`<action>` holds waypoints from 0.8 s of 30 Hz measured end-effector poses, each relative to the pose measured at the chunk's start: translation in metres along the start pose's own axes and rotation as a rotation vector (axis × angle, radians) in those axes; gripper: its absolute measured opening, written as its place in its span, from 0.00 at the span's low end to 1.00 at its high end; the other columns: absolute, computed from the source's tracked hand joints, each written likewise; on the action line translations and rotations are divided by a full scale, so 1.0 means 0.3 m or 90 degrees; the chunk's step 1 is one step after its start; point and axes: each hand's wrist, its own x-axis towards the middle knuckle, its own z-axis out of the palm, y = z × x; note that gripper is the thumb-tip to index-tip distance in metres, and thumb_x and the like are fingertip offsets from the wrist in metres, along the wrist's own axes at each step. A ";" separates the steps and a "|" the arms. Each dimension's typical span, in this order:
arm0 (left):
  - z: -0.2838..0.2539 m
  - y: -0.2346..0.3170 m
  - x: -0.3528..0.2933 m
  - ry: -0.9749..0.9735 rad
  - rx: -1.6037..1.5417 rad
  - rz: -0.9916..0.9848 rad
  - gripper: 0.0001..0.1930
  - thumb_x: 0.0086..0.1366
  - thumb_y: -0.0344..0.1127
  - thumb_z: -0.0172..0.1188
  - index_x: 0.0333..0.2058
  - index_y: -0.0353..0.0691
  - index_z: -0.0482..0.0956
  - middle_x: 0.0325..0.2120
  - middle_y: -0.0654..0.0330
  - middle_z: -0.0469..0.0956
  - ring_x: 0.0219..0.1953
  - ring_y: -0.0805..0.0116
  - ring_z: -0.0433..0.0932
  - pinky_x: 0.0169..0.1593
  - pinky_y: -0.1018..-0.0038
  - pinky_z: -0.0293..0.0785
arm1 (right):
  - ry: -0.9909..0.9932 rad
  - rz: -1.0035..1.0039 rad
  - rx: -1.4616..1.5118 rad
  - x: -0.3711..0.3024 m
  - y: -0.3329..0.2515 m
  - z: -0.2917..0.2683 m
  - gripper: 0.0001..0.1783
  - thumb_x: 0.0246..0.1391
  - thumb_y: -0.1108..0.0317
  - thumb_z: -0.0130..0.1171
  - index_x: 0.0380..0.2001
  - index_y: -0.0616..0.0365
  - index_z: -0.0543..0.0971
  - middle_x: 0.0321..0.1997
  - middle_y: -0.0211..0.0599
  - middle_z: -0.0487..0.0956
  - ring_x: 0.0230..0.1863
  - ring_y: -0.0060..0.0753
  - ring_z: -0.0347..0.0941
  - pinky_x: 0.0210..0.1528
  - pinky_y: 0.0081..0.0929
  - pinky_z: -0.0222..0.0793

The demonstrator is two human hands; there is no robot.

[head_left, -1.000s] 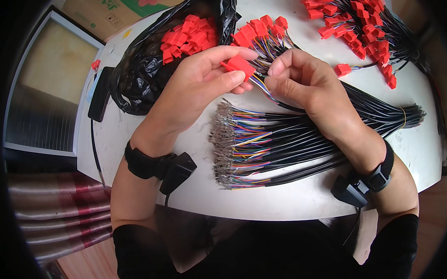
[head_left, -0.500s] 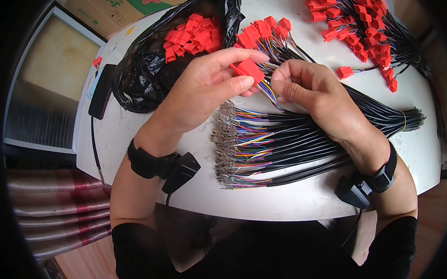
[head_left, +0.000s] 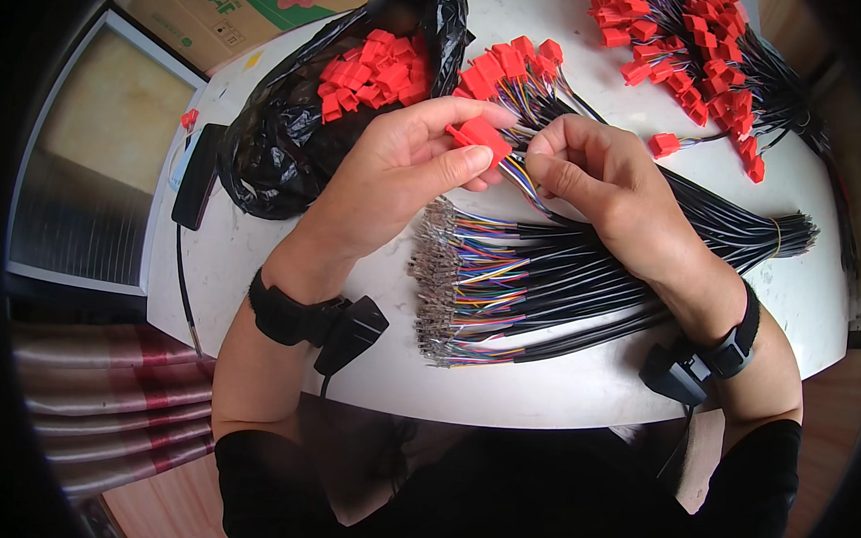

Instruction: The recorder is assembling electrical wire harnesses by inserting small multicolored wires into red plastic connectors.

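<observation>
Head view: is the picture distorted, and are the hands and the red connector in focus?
Head view: fisheye bends the white table edge, corners dark; left hand, right hand and red connector look sharp; soft daylight, no strong glare.

A single head view is given, taken from above the person's head and aimed steeply down at the white surface (head_left: 578,388). Forearms enter from the lower edge; the left hand (head_left: 406,164) and right hand (head_left: 595,175) are seen close, near frame centre. Fisheye bending is seen toward the rim, with dark corners. The floor is caught at left. No second view is provided, so nothing is shared.
</observation>
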 end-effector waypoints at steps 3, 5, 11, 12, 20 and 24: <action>0.007 0.006 -0.002 0.007 -0.005 -0.005 0.20 0.64 0.32 0.55 0.53 0.33 0.69 0.34 0.65 0.74 0.38 0.78 0.72 0.45 0.79 0.70 | 0.012 -0.010 -0.013 0.000 -0.003 0.005 0.06 0.56 0.73 0.50 0.29 0.65 0.74 0.27 0.26 0.72 0.28 0.13 0.64 0.31 0.15 0.61; 0.006 0.006 -0.003 0.008 -0.008 -0.004 0.20 0.64 0.32 0.55 0.53 0.33 0.68 0.35 0.65 0.74 0.39 0.78 0.72 0.46 0.79 0.70 | 0.003 0.019 0.033 0.000 -0.006 0.007 0.05 0.55 0.74 0.50 0.30 0.65 0.74 0.27 0.26 0.73 0.29 0.14 0.65 0.33 0.14 0.61; 0.005 -0.003 0.002 -0.003 -0.009 0.015 0.21 0.63 0.32 0.56 0.54 0.33 0.68 0.40 0.62 0.74 0.42 0.77 0.72 0.47 0.78 0.70 | -0.017 0.100 0.139 -0.001 -0.011 0.000 0.04 0.53 0.75 0.51 0.30 0.64 0.74 0.28 0.27 0.73 0.31 0.15 0.66 0.36 0.15 0.62; 0.005 -0.004 0.002 0.000 -0.010 0.021 0.21 0.63 0.32 0.56 0.54 0.33 0.68 0.42 0.61 0.74 0.43 0.77 0.72 0.47 0.77 0.70 | -0.017 0.100 0.138 -0.002 -0.013 0.000 0.04 0.53 0.75 0.51 0.30 0.64 0.74 0.28 0.27 0.73 0.31 0.15 0.66 0.36 0.15 0.62; 0.003 -0.005 0.006 0.000 -0.021 0.051 0.18 0.62 0.30 0.56 0.52 0.34 0.69 0.48 0.60 0.72 0.46 0.75 0.72 0.49 0.75 0.71 | -0.056 0.143 0.198 0.004 -0.001 -0.025 0.06 0.57 0.65 0.56 0.33 0.55 0.75 0.31 0.20 0.73 0.32 0.11 0.68 0.38 0.11 0.63; -0.002 -0.005 0.004 -0.014 -0.008 0.047 0.18 0.63 0.29 0.56 0.51 0.35 0.70 0.49 0.59 0.71 0.47 0.75 0.71 0.49 0.75 0.70 | -0.030 0.123 0.189 0.005 -0.003 -0.007 0.04 0.54 0.72 0.52 0.31 0.62 0.74 0.28 0.25 0.73 0.30 0.13 0.65 0.33 0.12 0.60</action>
